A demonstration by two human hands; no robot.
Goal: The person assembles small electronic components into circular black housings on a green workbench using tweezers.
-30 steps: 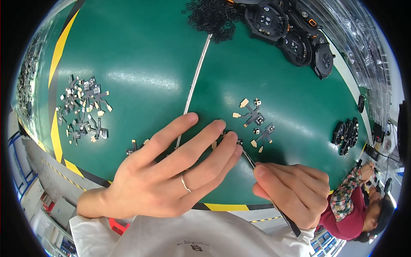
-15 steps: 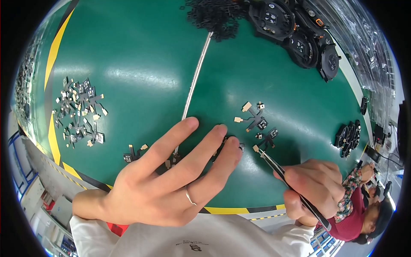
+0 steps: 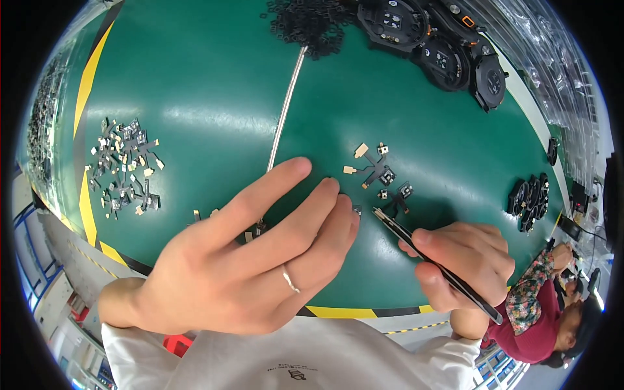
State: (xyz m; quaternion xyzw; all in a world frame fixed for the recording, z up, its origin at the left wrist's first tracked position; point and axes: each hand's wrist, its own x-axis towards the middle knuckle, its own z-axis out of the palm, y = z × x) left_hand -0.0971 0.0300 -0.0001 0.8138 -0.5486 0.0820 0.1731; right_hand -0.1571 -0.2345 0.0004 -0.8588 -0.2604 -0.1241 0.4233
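My left hand (image 3: 253, 253) lies low over the green mat with its fingers stretched out and slightly apart. Its thumb is hidden, and it partly covers small flex-cable parts, such as a dark piece (image 3: 258, 229) between two fingers and a silvery bit (image 3: 357, 210) by the fingertips. My right hand (image 3: 465, 263) is closed around dark tweezers (image 3: 448, 273). Their tips are beside a small black flex cable (image 3: 398, 195), at what looks like a tan tab. Just beyond lies another branched flex cable (image 3: 375, 170) with tan pads.
A pile of flex cables (image 3: 127, 166) lies at the left. A metal rod (image 3: 286, 110) runs toward a heap of small black frames (image 3: 305, 26). Round black housings (image 3: 393, 23) sit far right, smaller black parts (image 3: 530, 201) at the right. Another person (image 3: 539, 318) is at lower right.
The whole view has shifted a little. My left hand has moved slightly right and farther over the mat. The tweezers stay beside the same small flex cable.
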